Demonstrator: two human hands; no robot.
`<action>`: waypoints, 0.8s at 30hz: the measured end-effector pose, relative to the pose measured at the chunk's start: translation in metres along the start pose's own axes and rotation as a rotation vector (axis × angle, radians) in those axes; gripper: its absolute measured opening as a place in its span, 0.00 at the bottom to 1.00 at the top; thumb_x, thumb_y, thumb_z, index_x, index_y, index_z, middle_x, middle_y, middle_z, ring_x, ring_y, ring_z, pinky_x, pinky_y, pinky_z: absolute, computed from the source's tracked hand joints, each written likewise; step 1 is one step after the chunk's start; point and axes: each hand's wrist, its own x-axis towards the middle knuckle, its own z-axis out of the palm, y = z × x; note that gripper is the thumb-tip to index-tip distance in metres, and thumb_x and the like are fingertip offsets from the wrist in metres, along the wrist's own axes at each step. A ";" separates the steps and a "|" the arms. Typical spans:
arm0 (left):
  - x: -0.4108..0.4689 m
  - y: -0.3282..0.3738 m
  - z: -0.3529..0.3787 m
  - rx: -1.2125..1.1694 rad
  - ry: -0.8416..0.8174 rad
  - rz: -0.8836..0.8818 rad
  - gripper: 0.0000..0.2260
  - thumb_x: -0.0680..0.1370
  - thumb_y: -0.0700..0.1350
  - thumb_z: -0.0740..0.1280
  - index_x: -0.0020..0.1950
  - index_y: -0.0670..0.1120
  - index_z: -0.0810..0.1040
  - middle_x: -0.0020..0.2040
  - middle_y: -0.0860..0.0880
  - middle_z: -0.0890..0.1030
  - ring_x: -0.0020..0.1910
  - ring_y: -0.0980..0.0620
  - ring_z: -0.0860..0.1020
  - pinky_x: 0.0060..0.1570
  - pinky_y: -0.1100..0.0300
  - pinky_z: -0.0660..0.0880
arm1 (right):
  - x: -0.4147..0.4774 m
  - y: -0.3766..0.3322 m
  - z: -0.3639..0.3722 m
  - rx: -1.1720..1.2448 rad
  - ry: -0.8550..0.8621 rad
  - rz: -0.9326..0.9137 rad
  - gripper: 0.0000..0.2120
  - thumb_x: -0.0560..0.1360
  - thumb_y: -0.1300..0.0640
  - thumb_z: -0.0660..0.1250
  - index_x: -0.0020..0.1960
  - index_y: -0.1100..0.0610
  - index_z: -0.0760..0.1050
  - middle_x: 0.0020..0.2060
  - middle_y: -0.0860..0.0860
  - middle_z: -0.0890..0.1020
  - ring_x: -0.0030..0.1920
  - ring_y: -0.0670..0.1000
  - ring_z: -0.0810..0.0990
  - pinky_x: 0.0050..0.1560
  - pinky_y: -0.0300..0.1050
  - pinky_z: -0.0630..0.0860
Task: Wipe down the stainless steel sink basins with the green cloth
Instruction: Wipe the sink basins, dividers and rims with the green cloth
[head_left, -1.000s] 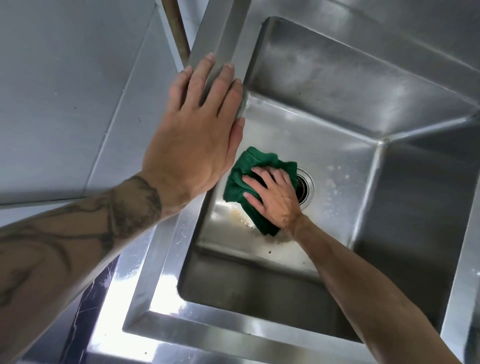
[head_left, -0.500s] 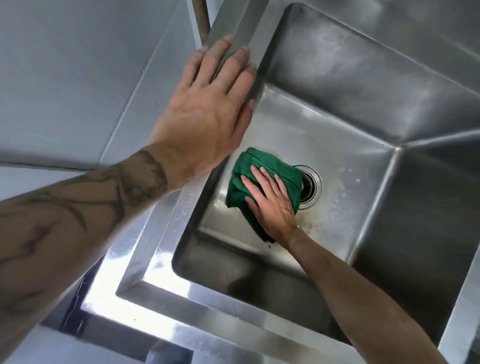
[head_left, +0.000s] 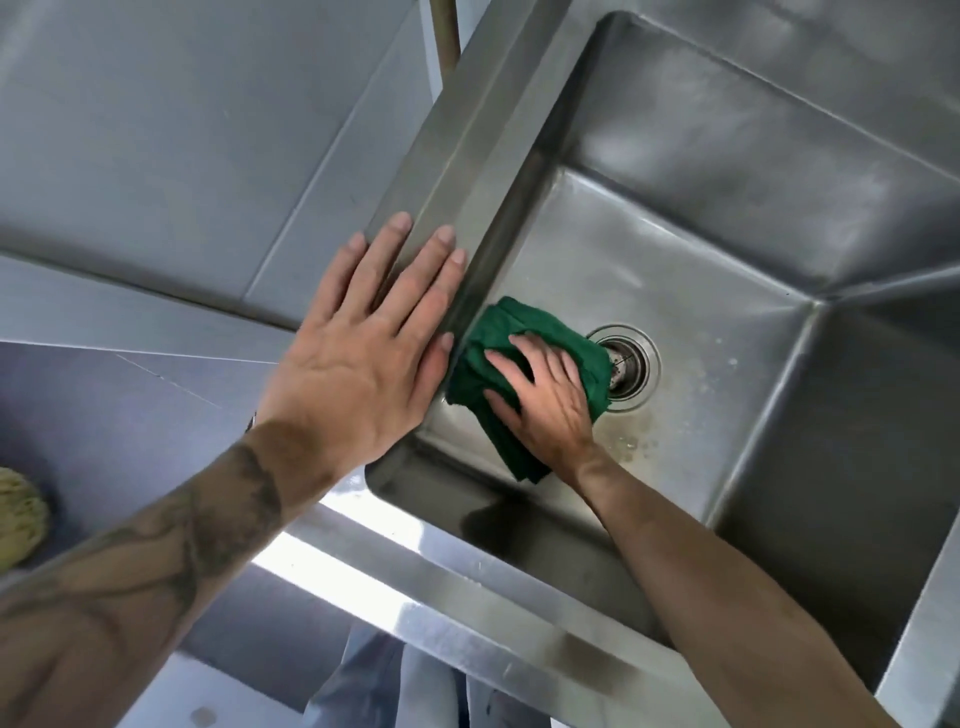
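Fingers (head_left: 396, 249) of left hand (head_left: 358, 364): straight, slightly spread, flat on the brushed stainless steel sink rim (head_left: 467, 130) along the basin's left side, gripping nothing; thumb lies at the rim's inner edge. Tattooed forearm comes in from lower left. Bright glare on the front rim strip. Right hand (head_left: 550, 400) is lower, down inside the square stainless steel sink basin (head_left: 649, 249), palm down, fingers (head_left: 501, 364) spread and only slightly bent, pressing on the folded dark green cloth (head_left: 498, 325). No pinch visible, just flat pressure. Cloth sits on the basin floor, tucked against the left wall's foot, just below the left hand; its right edge overlaps the left lip of the round metal drain strainer (head_left: 631, 364). Brownish staining (head_left: 631, 439) on the floor just this side of the drain, pale specks right of it. Beyond: basin's far wall, dull and smeared. Grey flat wall panels (head_left: 182, 130) left of the sink. Pale yellow fibrous lump (head_left: 18, 519) at the left edge, can't tell what it is.
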 end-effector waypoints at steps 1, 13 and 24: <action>0.001 0.000 0.002 0.004 0.007 0.002 0.28 0.89 0.55 0.45 0.88 0.45 0.50 0.88 0.46 0.53 0.88 0.41 0.48 0.86 0.41 0.48 | 0.010 -0.004 0.002 -0.002 0.008 0.043 0.24 0.82 0.41 0.65 0.74 0.50 0.74 0.72 0.57 0.73 0.74 0.61 0.71 0.77 0.59 0.63; 0.000 0.001 0.006 0.003 0.029 0.000 0.29 0.89 0.55 0.45 0.88 0.45 0.50 0.88 0.46 0.54 0.87 0.39 0.48 0.86 0.42 0.45 | -0.035 0.025 0.002 0.033 -0.052 -0.092 0.24 0.86 0.49 0.59 0.80 0.55 0.67 0.81 0.57 0.65 0.82 0.58 0.61 0.82 0.60 0.58; 0.001 0.000 0.009 0.009 0.029 0.014 0.29 0.89 0.56 0.43 0.88 0.45 0.48 0.89 0.46 0.52 0.88 0.39 0.47 0.86 0.42 0.44 | -0.031 0.013 0.006 -0.015 -0.177 -0.333 0.25 0.87 0.46 0.55 0.82 0.52 0.65 0.83 0.56 0.61 0.84 0.56 0.57 0.83 0.57 0.54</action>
